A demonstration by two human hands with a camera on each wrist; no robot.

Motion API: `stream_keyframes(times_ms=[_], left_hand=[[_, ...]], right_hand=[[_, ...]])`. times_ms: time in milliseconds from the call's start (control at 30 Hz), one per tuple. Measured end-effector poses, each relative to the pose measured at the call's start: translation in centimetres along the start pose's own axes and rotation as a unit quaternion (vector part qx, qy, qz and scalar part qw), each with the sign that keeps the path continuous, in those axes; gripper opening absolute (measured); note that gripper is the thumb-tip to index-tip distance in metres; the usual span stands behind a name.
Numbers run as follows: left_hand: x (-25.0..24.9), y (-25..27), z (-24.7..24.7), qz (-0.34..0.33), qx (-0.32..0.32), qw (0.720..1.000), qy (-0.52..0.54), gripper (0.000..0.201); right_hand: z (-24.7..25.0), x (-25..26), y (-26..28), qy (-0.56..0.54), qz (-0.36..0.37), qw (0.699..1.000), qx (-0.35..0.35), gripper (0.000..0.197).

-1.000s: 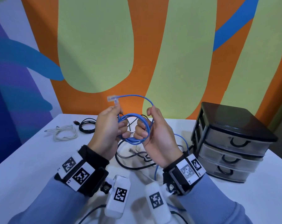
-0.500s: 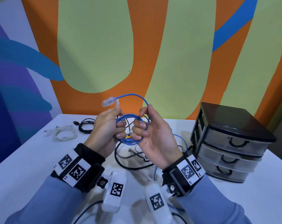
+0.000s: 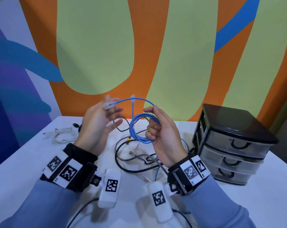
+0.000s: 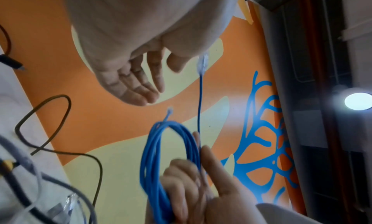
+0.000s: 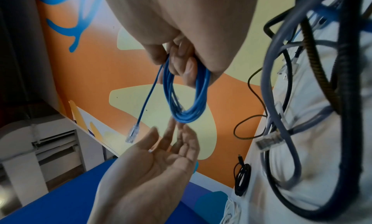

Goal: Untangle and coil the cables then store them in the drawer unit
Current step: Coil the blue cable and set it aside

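Centrally, one coiled blue cable (image 3: 140, 129) hangs in the curled fingers of the right hand (image 3: 162, 134); the left hand (image 3: 96, 127) is spread, empty. One three-drawer unit (image 3: 235, 143) stands at right.

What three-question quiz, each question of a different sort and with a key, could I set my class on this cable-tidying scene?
1. Multiple choice: what does the right hand grip? A the blue cable coil; B a white cable; C a drawer handle.
2. True or false: all three drawers of the drawer unit are shut.
3. Fill the gap: the left hand, its fingers straight beside the blue cable's loose plug end, is ____ (open or shut).

Key: 1 A. 2 True. 3 open.
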State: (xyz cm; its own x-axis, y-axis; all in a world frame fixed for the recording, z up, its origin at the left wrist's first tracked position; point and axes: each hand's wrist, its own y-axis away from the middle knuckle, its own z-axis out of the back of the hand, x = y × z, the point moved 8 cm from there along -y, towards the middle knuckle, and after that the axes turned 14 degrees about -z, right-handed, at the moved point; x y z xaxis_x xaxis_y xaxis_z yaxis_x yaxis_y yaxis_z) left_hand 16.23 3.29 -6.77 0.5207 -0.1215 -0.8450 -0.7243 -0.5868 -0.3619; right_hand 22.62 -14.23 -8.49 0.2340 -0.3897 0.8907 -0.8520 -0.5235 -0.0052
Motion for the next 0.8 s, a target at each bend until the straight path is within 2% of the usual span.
stream_keyframes(times_ms=[67, 133, 200, 267, 367, 433, 533, 567, 600, 667, 733, 800], left_hand=[[-1.1, -0.5, 0.4, -0.008, 0.012, 0.999, 0.042, 0.057], [-2.2, -0.5, 0.1, -0.019, 0.061, 0.998, 0.023, 0.059], [-3.2, -0.1, -0.6, -0.069, 0.126, 0.986, -0.083, 0.041], [-3.6, 0.6, -1.3, -0.121, 0.181, 0.955, -0.201, 0.021], [-3.0, 1.0, -1.7, -0.140, 0.233, 0.919, -0.285, 0.016], [-2.9, 0.6, -1.5, -0.173, 0.228, 0.893, -0.347, 0.011], [-3.7, 0.0, -0.6, -0.247, 0.167, 0.844, -0.445, 0.010], [-3.9, 0.0, -0.4, -0.260, 0.152, 0.837, -0.458, 0.009], [-3.9, 0.1, -0.4, -0.261, 0.140, 0.840, -0.454, 0.007], [-3.0, 0.2, -0.3, -0.231, 0.128, 0.866, -0.424, 0.003], [-1.6, 0.6, -0.8, -0.170, 0.139, 0.909, -0.355, 0.005], [-0.3, 1.3, -1.8, -0.084, 0.147, 0.959, -0.229, 0.010]], right_hand=[[0.3, 0.1, -0.2, 0.027, 0.004, 1.000, -0.010, 0.028], [0.5, 0.2, -0.2, 0.051, 0.010, 0.998, -0.020, 0.030], [0.5, 0.1, -0.2, 0.060, 0.010, 0.998, -0.022, 0.029], [0.6, 0.2, -0.1, 0.063, 0.010, 0.998, -0.021, 0.029], [0.6, 0.3, -0.2, 0.062, 0.013, 0.998, -0.024, 0.029], [0.5, 0.2, -0.2, 0.056, 0.007, 0.998, -0.023, 0.029], [0.3, 0.0, -0.1, 0.027, -0.017, 0.999, -0.016, 0.037], [0.2, -0.1, -0.1, 0.011, -0.027, 1.000, -0.009, 0.040], [0.0, -0.2, -0.1, -0.005, -0.032, 0.999, 0.002, 0.039], [-0.6, -0.4, 0.0, -0.034, -0.033, 0.999, 0.026, 0.036], [-0.8, -0.4, 0.0, -0.053, -0.029, 0.997, 0.039, 0.040], [-0.6, -0.1, 0.0, -0.057, -0.019, 0.998, 0.033, 0.048]])
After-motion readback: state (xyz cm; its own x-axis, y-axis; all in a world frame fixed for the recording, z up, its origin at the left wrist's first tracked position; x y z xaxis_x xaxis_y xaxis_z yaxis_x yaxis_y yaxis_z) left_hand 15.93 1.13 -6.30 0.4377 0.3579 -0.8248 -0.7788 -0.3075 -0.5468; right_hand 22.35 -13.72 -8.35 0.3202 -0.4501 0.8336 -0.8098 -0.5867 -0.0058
